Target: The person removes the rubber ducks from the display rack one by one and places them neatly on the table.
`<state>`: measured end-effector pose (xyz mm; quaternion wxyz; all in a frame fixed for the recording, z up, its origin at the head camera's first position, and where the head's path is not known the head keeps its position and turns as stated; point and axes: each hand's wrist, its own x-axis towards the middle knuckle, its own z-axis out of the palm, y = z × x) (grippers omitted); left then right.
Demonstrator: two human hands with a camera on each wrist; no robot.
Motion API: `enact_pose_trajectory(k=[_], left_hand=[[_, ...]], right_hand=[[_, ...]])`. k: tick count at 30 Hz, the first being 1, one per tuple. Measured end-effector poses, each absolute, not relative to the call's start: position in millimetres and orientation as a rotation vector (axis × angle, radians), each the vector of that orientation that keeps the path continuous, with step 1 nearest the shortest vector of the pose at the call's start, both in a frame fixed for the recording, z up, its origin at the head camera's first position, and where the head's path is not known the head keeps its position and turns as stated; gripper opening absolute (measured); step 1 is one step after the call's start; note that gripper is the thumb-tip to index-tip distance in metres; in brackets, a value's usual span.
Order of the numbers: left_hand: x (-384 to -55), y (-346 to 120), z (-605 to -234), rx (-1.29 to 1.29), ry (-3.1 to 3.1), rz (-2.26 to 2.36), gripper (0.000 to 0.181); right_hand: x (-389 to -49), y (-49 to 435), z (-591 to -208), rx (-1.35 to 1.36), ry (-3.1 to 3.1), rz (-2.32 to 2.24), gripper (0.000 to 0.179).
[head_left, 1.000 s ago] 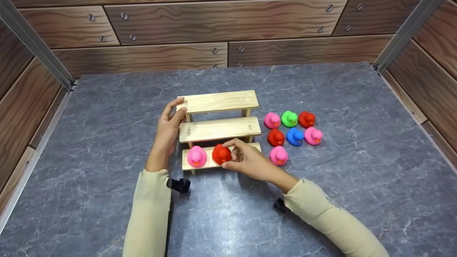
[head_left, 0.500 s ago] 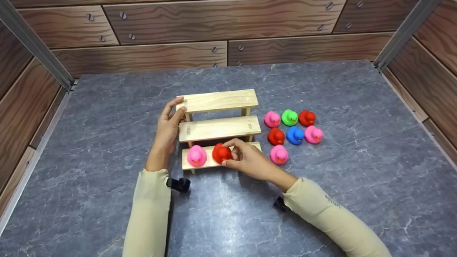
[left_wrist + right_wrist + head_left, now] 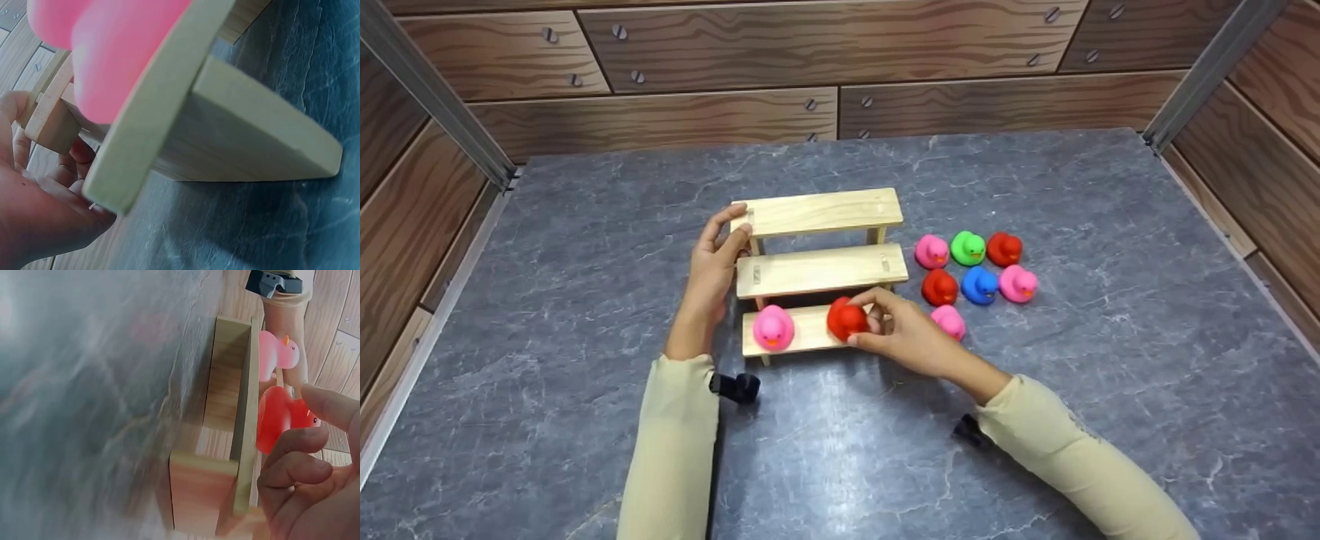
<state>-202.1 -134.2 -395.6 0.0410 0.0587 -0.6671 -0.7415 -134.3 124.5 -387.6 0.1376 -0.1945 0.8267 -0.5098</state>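
Observation:
A three-step wooden stand [image 3: 821, 270] is on the grey tabletop. My left hand [image 3: 714, 266] grips the left end of its top step, thumb and fingers around the board. On the lowest step a pink rubber duck [image 3: 773, 328] sits at the left end, large in the left wrist view. To its right is a red rubber duck [image 3: 847, 319], pinched between thumb and index finger of my right hand [image 3: 911, 336]. In the right wrist view the red duck [image 3: 275, 417] stands on the step board, and the other fingers of that hand are curled beside it.
Right of the stand several more rubber ducks lie in loose rows, among them a green duck [image 3: 968, 248], a blue duck [image 3: 979, 285] and a red duck [image 3: 940, 287]. A pink duck [image 3: 949, 322] is partly behind my right hand. Wood-patterned walls [image 3: 840, 52] enclose the tabletop.
My right hand has slid the red duck a little to the right along the lowest step, widening the gap from the pink duck. My left hand keeps its place on the stand.

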Motion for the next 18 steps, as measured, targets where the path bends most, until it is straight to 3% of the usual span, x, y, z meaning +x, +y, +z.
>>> enact_pose_trajectory(k=[18], left_hand=[[-203.2, -134.3, -396.6, 0.197, -2.061, -2.265, 0.038]], right_hand=[[-132.8, 191.8, -372.1, -0.45, 2.51, -1.476, 0.042]])
